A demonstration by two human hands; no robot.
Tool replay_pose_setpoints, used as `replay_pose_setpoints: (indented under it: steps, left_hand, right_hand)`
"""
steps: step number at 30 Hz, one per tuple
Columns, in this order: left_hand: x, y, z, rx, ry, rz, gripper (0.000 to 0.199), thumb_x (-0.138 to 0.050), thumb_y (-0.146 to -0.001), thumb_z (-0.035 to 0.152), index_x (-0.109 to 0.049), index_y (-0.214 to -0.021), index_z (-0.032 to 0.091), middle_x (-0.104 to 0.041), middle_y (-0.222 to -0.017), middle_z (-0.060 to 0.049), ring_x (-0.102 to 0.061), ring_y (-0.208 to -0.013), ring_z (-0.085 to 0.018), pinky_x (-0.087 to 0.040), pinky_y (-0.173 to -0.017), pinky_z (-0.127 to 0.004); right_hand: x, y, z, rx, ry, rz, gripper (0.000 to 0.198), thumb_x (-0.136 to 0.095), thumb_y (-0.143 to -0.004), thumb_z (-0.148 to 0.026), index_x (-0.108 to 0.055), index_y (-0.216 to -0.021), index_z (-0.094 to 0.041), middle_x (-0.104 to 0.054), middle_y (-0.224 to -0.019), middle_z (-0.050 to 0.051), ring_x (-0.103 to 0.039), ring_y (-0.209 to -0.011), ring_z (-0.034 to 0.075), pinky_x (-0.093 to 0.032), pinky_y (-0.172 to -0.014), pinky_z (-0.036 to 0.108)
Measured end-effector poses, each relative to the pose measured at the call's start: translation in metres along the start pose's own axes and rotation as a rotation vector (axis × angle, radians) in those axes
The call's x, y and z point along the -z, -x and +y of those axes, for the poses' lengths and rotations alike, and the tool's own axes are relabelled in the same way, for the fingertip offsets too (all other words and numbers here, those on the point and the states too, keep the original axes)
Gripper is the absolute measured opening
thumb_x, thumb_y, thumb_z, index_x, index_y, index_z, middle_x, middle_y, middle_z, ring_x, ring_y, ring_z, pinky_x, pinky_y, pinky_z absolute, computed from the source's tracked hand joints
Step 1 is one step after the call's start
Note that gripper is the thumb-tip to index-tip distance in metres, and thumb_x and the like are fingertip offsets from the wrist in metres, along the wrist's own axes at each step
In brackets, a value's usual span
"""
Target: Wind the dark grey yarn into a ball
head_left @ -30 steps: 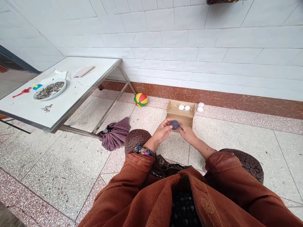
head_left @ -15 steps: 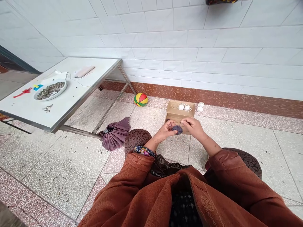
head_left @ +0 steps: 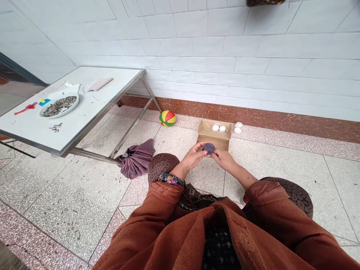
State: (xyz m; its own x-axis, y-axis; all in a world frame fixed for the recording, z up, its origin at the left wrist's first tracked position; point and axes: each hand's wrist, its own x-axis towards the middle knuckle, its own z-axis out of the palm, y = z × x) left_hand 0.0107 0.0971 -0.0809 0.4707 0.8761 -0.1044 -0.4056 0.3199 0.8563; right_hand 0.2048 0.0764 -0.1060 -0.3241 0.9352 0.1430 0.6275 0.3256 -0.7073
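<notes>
A small dark grey-purple ball of yarn (head_left: 208, 148) is held up in front of me. My left hand (head_left: 194, 156) grips it from the left, thumb in front and fingers behind. On its right side, my right hand (head_left: 223, 158) is closed with its fingertips against the ball, pinching yarn; the strand itself is too fine to make out. Just beyond the hands lies an open cardboard box (head_left: 215, 141). Two white balls of yarn (head_left: 218, 127) with loose strands rest in its raised far part.
More white yarn balls (head_left: 237, 127) sit on the floor right of the box. A striped ball (head_left: 167, 118) and a folded purple umbrella (head_left: 137, 159) lie to the left. A table (head_left: 92, 108) at left carries a plate of seeds (head_left: 60, 107).
My right hand has come in from beside the ball, where it pinched a strand, to touch the ball. The yarn ball has risen slightly and turned in my left hand.
</notes>
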Motion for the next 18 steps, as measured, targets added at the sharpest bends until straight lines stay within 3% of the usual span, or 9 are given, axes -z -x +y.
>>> replay_pose_setpoints:
  steps: [4,7,10,13,18]
  left_hand:
    - [0.008,-0.004,-0.004,-0.043,-0.178,0.104,0.050,-0.085,-0.069,0.027,-0.065,-0.113,0.017,-0.068,-0.112,-0.006,-0.063,-0.095,-0.017,-0.048,-0.085,-0.031]
    - [0.009,-0.005,-0.007,-0.038,-0.356,0.130,0.051,-0.085,-0.063,0.021,-0.062,-0.108,0.017,-0.067,-0.097,-0.002,-0.060,-0.082,-0.012,-0.046,-0.081,-0.028]
    - [0.006,-0.003,-0.009,-0.003,-0.416,0.003,0.048,-0.085,-0.063,0.022,-0.060,-0.103,0.017,-0.064,-0.088,0.001,-0.058,-0.078,-0.011,-0.044,-0.077,-0.026]
    - [0.002,0.000,-0.008,0.018,-0.321,-0.119,0.047,-0.087,-0.064,0.025,-0.060,-0.103,0.017,-0.064,-0.092,-0.001,-0.060,-0.084,-0.013,-0.045,-0.079,-0.027]
    - [0.004,0.000,-0.005,0.002,-0.139,-0.013,0.052,-0.087,-0.068,0.034,-0.057,-0.109,0.020,-0.065,-0.106,-0.004,-0.061,-0.092,-0.016,-0.049,-0.076,-0.028]
  right_hand:
    - [0.009,0.006,-0.016,0.233,-0.045,-0.128,0.020,-0.053,-0.102,-0.031,-0.069,-0.094,-0.023,-0.072,-0.090,0.005,-0.069,-0.084,0.020,-0.053,-0.079,0.032]
    - [0.021,0.004,-0.022,0.295,-0.110,-0.049,0.022,-0.052,-0.103,-0.034,-0.069,-0.095,-0.023,-0.071,-0.088,0.005,-0.068,-0.083,0.020,-0.052,-0.079,0.031]
    - [0.029,-0.006,-0.015,0.245,-0.120,0.112,0.024,-0.052,-0.103,-0.035,-0.070,-0.093,-0.023,-0.072,-0.089,0.006,-0.067,-0.085,0.021,-0.052,-0.080,0.032]
    - [0.025,-0.015,0.000,0.132,-0.078,0.217,0.024,-0.052,-0.102,-0.033,-0.070,-0.090,-0.022,-0.072,-0.088,0.006,-0.067,-0.085,0.022,-0.051,-0.079,0.033]
    - [-0.001,-0.010,0.009,0.003,0.008,0.106,0.019,-0.052,-0.100,-0.024,-0.069,-0.093,-0.022,-0.073,-0.087,0.005,-0.068,-0.082,0.021,-0.050,-0.074,0.030]
